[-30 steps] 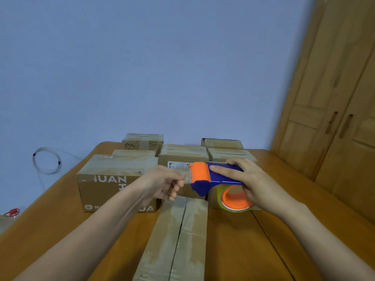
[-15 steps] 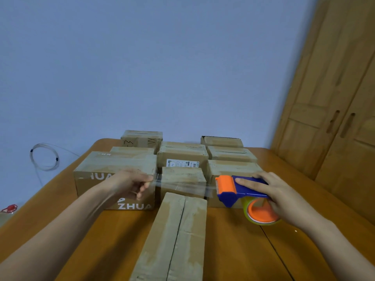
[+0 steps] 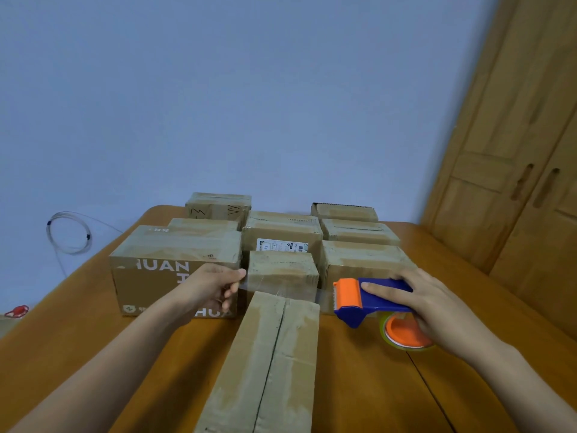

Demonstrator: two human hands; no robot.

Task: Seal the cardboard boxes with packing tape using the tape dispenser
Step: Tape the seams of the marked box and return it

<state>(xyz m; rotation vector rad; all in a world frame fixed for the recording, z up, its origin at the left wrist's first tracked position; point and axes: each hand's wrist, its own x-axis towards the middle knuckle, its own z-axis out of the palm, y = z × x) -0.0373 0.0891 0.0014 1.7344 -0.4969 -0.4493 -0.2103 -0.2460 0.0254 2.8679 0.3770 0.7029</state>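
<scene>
Your wooden table point(image 3: 93, 332) fills the lower part of the view, with a blue wall behind it and a wooden cupboard point(image 3: 515, 170) to your right. At the far side of the table sits a cluster of cardboard boxes point(image 3: 284, 235), packed close together in rows; the biggest of them, the printed box point(image 3: 175, 270) on your left, carries large white letters on its front. Directly before you lies the long box point(image 3: 268, 367), running away from you toward the cluster, its two top flaps meeting in a dark centre seam that shows no fresh tape across it. Your right hand point(image 3: 437, 307) is wrapped around the tape dispenser point(image 3: 371, 300), index finger laid straight along its blue handle, holding it above the table just right of the long box's far end, the orange roller facing left and the tape roll hanging below your palm. Your left hand point(image 3: 215, 285) pinches the free end of the clear tape point(image 3: 281, 290) between thumb and fingers, left of that same far end. The strip stretches taut between your hands, just over the box's far edge.
</scene>
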